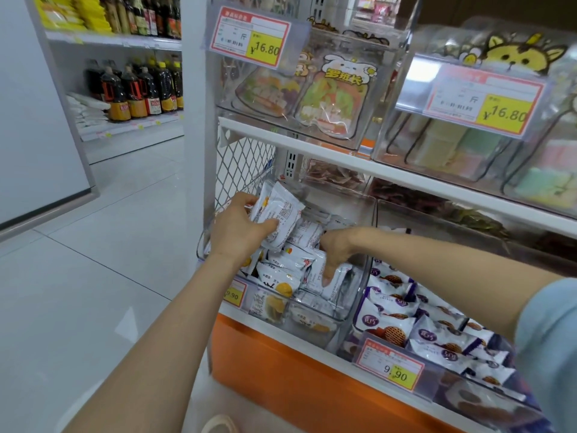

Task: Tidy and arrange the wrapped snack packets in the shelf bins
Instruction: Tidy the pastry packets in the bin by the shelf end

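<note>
On the lower shelf, at its left end, a clear bin [340, 310] is heaped with loose packets [281, 276]: small white wrapped snacks printed with a yellow-orange picture and dark text. The left hand [237, 226] holds a bundle of packets [278, 214] of the same kind lifted above the far left part of the bin, thumb in front and fingers curled behind it. The right hand [337, 248] reaches down into the right side of the heap, fingertips buried among the wrappers, so whether it grips one cannot be told.

Just right of this stands a neighbouring bin [362, 310] of white-and-purple packets [437, 335] showing a round lattice biscuit, with a yellow price tag [390, 370] reading 9.90 on its front. A similar tag on the first bin is half hidden by the left forearm.

Above, an upper bin [259, 110] holds see-through bags of coloured sweets [331, 98], labelled 16.80. Bins on the middle shelf behind are blurred and their contents unclear. Far left, another shelf carries dark bottles [137, 89].
</note>
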Action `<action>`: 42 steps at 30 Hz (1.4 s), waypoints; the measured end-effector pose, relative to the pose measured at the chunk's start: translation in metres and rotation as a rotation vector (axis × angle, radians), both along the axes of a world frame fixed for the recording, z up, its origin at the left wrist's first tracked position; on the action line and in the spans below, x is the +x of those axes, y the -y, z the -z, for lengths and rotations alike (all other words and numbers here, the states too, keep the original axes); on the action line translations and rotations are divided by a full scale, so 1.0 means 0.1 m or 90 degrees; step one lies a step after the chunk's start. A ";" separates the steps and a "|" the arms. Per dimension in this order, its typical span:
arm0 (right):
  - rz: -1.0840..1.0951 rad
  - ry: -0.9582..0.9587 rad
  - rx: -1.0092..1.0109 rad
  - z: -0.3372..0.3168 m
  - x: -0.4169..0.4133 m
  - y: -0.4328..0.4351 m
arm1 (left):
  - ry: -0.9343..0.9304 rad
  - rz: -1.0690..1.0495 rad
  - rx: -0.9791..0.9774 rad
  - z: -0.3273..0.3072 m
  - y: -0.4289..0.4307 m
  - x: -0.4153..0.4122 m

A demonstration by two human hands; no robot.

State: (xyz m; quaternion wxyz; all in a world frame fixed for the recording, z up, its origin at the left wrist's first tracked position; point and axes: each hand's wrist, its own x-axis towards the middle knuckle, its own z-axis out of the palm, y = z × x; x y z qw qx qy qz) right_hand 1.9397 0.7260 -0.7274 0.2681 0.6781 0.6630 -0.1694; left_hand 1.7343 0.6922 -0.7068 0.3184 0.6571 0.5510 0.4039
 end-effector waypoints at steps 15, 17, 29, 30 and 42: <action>-0.061 0.168 0.076 -0.17 -0.04 0.05 | 0.010 0.024 0.004 0.05 -0.04 -0.01; -0.075 0.171 0.094 -0.19 -0.01 0.06 | 0.011 0.037 0.003 0.05 -0.04 0.02; 0.025 -0.552 0.143 -0.56 0.31 0.47 | 0.026 0.267 -0.047 0.10 -0.01 0.33; 0.032 -0.566 0.173 -0.54 0.30 0.49 | 0.035 0.296 -0.054 0.12 -0.01 0.37; 0.003 -0.198 0.159 -0.45 0.21 0.41 | -0.395 0.371 0.106 0.40 -0.15 0.29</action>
